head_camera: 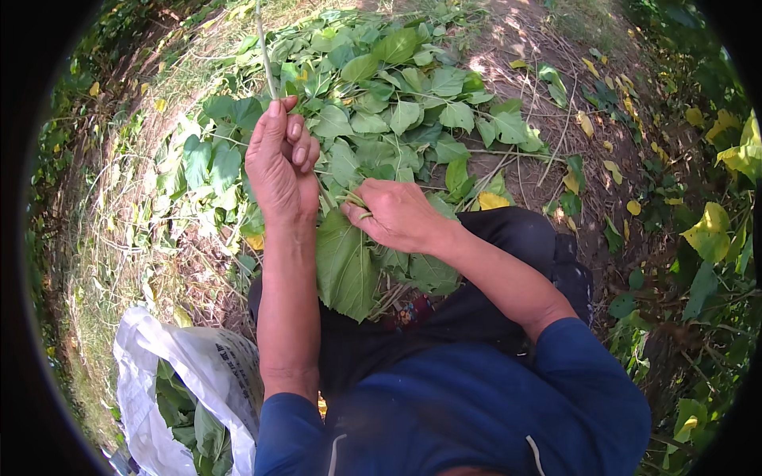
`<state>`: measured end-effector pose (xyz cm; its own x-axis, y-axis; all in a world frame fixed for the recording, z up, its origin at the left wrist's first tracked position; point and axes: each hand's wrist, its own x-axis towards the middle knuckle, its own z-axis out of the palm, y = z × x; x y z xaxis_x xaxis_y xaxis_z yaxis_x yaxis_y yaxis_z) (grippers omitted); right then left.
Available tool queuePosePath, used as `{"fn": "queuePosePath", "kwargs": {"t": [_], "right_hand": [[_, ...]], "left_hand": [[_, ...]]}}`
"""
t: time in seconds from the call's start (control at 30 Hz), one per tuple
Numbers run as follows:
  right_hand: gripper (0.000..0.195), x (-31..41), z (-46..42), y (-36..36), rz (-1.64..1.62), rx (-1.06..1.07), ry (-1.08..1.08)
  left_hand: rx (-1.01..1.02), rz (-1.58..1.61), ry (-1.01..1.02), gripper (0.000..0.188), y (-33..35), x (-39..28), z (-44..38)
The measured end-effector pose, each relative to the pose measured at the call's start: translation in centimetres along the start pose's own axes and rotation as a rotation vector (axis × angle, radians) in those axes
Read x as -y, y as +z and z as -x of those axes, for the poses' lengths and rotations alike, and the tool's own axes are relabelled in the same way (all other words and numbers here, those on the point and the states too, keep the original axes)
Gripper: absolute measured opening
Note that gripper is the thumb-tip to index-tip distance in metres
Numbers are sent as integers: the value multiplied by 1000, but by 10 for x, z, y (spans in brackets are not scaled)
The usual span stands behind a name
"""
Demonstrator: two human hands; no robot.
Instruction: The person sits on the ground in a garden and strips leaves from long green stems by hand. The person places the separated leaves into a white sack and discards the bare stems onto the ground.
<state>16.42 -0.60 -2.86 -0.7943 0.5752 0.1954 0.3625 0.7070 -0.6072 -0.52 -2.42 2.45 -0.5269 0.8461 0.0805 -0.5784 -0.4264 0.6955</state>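
My left hand (283, 157) is raised, its thumb and fingers closed on a thin pale plant stem (265, 56) that points upward past the fingertips. Lower and to the right, my right hand (387, 214) grips several green leaf stalks (356, 202). Large green leaves (347, 268) hang from that grip over my lap; their undersides partly show. The lower part of the stem runs down toward my right hand, where the fingers and leaves hide its end. A wide heap of cut leafy branches (381, 113) lies on the ground before me.
At the lower left stands a white woven plastic sack (208, 363), its mouth wide, with green leaves (208, 431) inside; it bears printed writing. Dry twigs and yellow leaves litter the soil to the right. Leafy plants (705, 232) grow along the right side. My bent legs in dark trousers are beneath my hands.
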Motion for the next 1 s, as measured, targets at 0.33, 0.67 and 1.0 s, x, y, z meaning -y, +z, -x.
{"fn": "queuePosePath", "kwargs": {"t": [0.33,0.67,1.0], "right_hand": [[34,6,6,18,-89,70,125],[29,12,50,9,-203,435,-345],[22,-32,54,-18,-414,291,229]], "left_hand": [[-59,7,100,26,-6,-8,-4],[-230,389,182,21,-106,-65,-55],[-186,478,182,19,-122,-83,-50]]}}
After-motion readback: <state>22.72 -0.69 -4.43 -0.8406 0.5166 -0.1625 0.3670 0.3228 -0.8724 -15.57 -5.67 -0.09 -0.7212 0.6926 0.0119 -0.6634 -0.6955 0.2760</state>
